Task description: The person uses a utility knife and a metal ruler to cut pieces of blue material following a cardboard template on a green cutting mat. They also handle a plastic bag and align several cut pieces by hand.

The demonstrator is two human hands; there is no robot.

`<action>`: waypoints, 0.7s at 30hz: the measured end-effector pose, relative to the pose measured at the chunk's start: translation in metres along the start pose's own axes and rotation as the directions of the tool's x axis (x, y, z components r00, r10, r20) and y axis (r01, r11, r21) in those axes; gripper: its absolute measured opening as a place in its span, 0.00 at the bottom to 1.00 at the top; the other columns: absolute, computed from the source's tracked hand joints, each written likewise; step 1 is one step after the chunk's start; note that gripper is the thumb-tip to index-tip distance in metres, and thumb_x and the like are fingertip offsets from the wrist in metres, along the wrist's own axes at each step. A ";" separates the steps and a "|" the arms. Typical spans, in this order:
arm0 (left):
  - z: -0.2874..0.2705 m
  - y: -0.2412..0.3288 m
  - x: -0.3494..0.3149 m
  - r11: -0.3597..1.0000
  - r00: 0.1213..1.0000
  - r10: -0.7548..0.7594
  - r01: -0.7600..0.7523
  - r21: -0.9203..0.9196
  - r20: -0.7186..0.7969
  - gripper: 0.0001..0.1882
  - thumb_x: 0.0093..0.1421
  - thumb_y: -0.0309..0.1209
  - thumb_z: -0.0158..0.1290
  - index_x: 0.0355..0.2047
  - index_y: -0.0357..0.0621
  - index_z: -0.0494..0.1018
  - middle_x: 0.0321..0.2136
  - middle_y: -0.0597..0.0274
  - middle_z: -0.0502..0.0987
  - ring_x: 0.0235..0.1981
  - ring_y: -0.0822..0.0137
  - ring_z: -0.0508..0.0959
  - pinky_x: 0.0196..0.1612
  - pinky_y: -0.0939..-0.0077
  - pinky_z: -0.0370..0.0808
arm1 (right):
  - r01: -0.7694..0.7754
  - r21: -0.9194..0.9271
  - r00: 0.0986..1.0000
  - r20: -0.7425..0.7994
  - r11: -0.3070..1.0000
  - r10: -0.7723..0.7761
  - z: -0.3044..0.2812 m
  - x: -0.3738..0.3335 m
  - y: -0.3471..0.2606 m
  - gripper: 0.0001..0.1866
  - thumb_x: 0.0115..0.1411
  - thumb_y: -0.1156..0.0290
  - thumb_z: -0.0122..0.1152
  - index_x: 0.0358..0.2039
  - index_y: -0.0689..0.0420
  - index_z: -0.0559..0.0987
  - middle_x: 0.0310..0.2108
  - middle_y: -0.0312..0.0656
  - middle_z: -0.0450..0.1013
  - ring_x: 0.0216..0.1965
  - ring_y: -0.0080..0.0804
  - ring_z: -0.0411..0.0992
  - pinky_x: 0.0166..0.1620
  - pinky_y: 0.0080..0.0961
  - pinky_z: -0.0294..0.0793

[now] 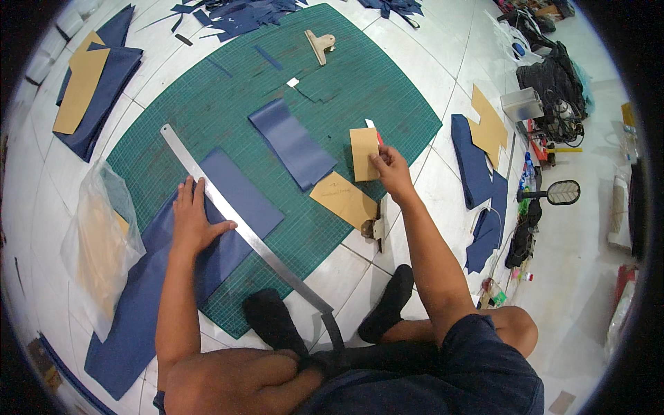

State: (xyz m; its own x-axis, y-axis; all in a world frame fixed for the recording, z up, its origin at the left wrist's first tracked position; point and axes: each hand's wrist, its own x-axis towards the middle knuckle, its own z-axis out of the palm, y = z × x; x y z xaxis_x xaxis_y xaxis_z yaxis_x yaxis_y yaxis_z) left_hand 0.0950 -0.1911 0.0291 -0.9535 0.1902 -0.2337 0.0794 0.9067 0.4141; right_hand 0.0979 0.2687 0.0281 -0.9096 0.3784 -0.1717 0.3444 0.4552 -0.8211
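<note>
clear plastic bag point(104, 235) lies on the floor at the left, tan sheets inside | small white label point(292, 82) sits on the green cutting mat point(360, 83), upper middle | small bottle with blue wrapper point(529, 168) stands at the right among clutter | no screens or signs

Blue fabric point(207, 235) spread flat on green mat, pinned under left hand point(196, 221), steel ruler point(242, 225) lying diagonally across it along the fingertips, tan card point(363, 153) upright-edged, pinched in right hand point(393, 169), red-tipped cutter point(374, 130) behind it
</note>
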 end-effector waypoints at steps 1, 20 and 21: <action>-0.002 -0.001 -0.001 1.000 1.000 -0.005 0.005 0.003 0.001 0.66 0.36 0.52 0.77 0.71 0.42 0.55 0.72 0.39 0.51 0.74 0.38 0.49 0.71 0.39 0.53 | 0.099 -0.122 0.991 -0.077 0.988 -0.108 0.007 0.000 -0.005 0.20 0.65 0.60 0.66 0.49 0.61 0.76 0.39 0.38 0.75 0.37 0.29 0.72 0.40 0.31 0.73; -0.008 -0.004 -0.003 0.999 0.999 -0.035 0.035 0.024 0.031 0.66 0.36 0.55 0.76 0.71 0.45 0.56 0.72 0.41 0.50 0.74 0.37 0.49 0.70 0.34 0.53 | 0.268 -0.646 0.935 0.353 0.715 -0.031 0.029 -0.059 -0.014 0.39 0.37 0.51 0.86 0.42 0.58 0.73 0.40 0.49 0.75 0.42 0.50 0.75 0.43 0.42 0.75; -0.009 -0.005 -0.004 0.999 0.999 -0.041 0.040 0.027 0.029 0.66 0.36 0.55 0.76 0.71 0.45 0.56 0.72 0.41 0.50 0.74 0.37 0.49 0.70 0.34 0.53 | 0.298 -0.636 0.928 0.369 0.712 -0.058 0.028 -0.056 -0.013 0.38 0.37 0.51 0.86 0.41 0.57 0.73 0.39 0.49 0.75 0.42 0.50 0.75 0.43 0.41 0.75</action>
State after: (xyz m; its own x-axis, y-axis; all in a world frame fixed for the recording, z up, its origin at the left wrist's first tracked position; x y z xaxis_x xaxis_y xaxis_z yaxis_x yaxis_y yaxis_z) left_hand 0.0958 -0.1997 0.0363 -0.9473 0.1634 -0.2756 0.0486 0.9234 0.3807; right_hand 0.1378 0.2192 0.0334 -0.9494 0.0270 -0.3128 0.1223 0.9494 -0.2892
